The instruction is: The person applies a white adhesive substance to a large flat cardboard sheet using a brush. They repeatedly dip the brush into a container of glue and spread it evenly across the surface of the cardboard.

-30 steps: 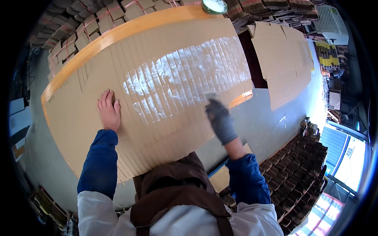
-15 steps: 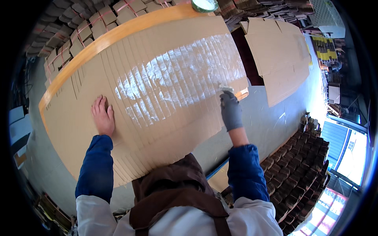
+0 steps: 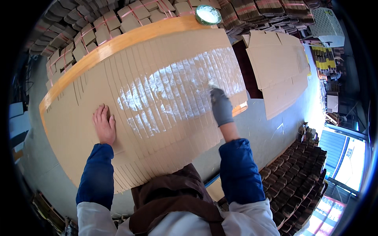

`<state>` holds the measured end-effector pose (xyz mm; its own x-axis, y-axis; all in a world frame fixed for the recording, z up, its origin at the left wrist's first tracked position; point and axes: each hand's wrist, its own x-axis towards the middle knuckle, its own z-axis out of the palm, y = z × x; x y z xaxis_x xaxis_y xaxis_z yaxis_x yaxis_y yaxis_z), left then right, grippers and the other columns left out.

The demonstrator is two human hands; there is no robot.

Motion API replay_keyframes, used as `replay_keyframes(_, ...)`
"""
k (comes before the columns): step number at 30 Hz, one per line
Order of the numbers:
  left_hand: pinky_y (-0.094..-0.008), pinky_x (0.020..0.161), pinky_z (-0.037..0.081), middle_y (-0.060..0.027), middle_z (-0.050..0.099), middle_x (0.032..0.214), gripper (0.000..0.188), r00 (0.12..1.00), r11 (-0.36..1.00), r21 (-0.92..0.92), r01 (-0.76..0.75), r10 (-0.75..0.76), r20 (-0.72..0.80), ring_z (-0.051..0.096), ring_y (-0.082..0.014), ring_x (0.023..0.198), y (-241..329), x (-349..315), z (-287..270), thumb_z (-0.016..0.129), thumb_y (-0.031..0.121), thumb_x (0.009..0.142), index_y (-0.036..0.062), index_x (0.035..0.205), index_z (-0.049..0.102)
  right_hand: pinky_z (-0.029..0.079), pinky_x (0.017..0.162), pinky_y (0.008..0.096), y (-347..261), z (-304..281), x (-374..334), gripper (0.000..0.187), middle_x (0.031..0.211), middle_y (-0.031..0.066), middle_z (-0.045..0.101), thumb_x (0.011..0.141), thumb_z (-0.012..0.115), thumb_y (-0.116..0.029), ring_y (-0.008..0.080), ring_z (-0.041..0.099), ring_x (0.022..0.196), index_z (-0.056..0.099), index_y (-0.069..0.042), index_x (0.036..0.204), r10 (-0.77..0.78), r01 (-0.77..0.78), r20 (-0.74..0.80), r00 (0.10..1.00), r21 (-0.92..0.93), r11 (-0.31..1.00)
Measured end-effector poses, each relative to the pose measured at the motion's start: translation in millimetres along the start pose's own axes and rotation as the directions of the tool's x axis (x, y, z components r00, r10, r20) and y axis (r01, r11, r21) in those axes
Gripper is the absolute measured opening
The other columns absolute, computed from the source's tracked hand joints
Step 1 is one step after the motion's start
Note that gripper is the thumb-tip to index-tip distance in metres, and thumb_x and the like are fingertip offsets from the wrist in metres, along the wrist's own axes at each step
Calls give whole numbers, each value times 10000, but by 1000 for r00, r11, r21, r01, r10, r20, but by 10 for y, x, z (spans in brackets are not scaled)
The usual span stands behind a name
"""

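Long overlapping cardboard sheets lie in a staggered row on a wooden table. A wet, shiny white coating covers the middle and right of the strips. My bare left hand rests flat on the cardboard, left of the coating, fingers stretched out. My right hand, in a grey glove, is closed on a brush whose pale end is over the right part of the coating. The brush's handle is hidden in the glove. A green bowl with white paste stands at the table's far edge.
More flat cardboard lies on a dark stand to the right. Bundles of tied cardboard line the far side. Stacked brown cardboard pieces stand at lower right. A pale perforated crate is at far right.
My right hand has moved left with the brush, across the coated strips. The left hand stays on the cardboard. The whole view has shifted slightly, showing more of the bowl.
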<state>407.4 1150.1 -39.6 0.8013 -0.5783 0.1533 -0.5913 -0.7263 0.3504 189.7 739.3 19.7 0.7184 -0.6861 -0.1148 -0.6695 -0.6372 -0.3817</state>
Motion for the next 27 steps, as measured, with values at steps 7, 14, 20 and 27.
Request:
replay_keyframes(7,-505,1168,223,-147,455,1420,457,1000,1000,-19,12,-12,10,371,-346,1358,15,25,-29,558,145,920,46,1359,478,545,762,478,-14,-28,303,173,1103,139,673,891,625,-116,381,673,892,646,-119,1063,1,0,11,1000,-29,1000)
replay_keyframes(14,-513,1169,222,-148,450,1432,462,999,999,-3,39,-39,31,371,-358,1355,28,35,-41,560,147,912,47,1356,483,543,762,482,97,77,718,180,1101,152,665,888,588,-86,397,666,885,650,-92,1057,-219,216,-41,975,-75,974)
replay_keyframes(20,-529,1168,217,-139,456,1429,467,998,998,7,59,-59,34,376,-353,1353,-7,1,-59,563,157,908,51,1356,486,543,783,470,-725,90,813,169,1104,165,661,889,589,-84,403,658,902,658,-69,1042,-467,467,-39,883,-26,884)
replay_keyframes(27,-507,1158,251,-157,474,1401,463,998,998,16,56,-56,32,395,-368,1336,28,5,-99,571,121,883,35,1332,502,536,759,482,-729,32,993,155,1060,146,656,876,587,-67,380,651,917,647,-90,1016,-435,435,-49,899,3,900)
